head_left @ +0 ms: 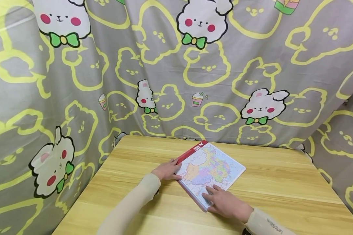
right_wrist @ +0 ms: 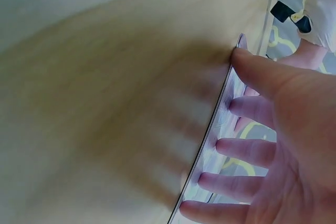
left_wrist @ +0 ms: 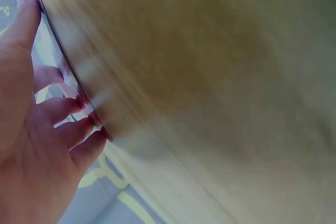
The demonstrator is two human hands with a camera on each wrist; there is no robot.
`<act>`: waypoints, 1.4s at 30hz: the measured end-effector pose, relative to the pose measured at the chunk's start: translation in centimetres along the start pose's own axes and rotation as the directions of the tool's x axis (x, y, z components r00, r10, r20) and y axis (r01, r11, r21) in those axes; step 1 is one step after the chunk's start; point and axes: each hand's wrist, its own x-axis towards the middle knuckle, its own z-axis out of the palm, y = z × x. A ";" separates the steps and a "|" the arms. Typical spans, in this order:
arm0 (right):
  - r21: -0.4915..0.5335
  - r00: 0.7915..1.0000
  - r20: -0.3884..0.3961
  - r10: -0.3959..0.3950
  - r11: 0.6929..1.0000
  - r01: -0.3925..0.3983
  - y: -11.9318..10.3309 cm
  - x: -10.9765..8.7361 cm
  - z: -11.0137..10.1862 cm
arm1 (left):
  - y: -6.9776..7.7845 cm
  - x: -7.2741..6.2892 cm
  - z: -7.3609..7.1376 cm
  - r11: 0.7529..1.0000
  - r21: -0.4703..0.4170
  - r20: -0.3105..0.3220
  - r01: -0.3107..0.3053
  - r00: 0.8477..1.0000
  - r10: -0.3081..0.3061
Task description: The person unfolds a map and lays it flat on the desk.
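Observation:
A thin rectangular map board (head_left: 207, 169) with a coloured map and a red strip along its upper left side lies at an angle on the wooden table. My left hand (head_left: 167, 170) rests on its left corner, fingers over the surface. At the lower right edge, my right hand (head_left: 227, 201) has its fingers spread on the printed face. In the right wrist view the fingertips touch the board's face (right_wrist: 210, 153), while the thumb is at its edge. The left wrist view shows thumb and fingers (left_wrist: 50, 109) along the board's border.
The wooden table (head_left: 276, 182) surrounds the board. Behind it and at both sides hangs a grey curtain (head_left: 170, 68) printed with rabbits and yellow outlines, close to the table's back edge.

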 end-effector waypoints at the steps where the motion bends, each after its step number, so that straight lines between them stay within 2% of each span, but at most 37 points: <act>1: -0.003 1.000 -0.004 -0.001 1.000 0.001 0.0 0.0 0.1 | 0.0 0.0 0.2 1.000 0.003 -0.005 0.002 1.000 -0.002; 6: 0.016 1.000 -0.018 0.001 1.000 -0.001 0.1 -0.2 0.2 | 0.2 -0.3 0.7 1.000 0.013 -0.013 0.014 1.000 -0.014; 13: 0.059 1.000 -0.010 0.016 0.998 -0.016 0.1 -0.5 -0.1 | 0.6 -0.7 0.7 0.999 0.027 -0.014 0.027 1.000 -0.027; 25: 0.058 1.000 0.000 0.025 0.998 -0.025 0.7 -0.6 0.2 | 1.3 -1.3 0.4 0.998 0.063 -0.030 0.003 1.000 -0.001; 36: 0.078 0.999 -0.005 0.032 0.996 -0.032 1.2 -0.9 0.2 | 2.0 -2.3 0.8 0.997 0.073 0.018 0.012 1.000 -0.013; 42: 0.072 0.999 -0.004 0.033 0.997 -0.033 1.4 -1.1 0.3 | 2.2 -3.0 1.0 0.997 0.078 -0.015 -0.022 1.000 0.024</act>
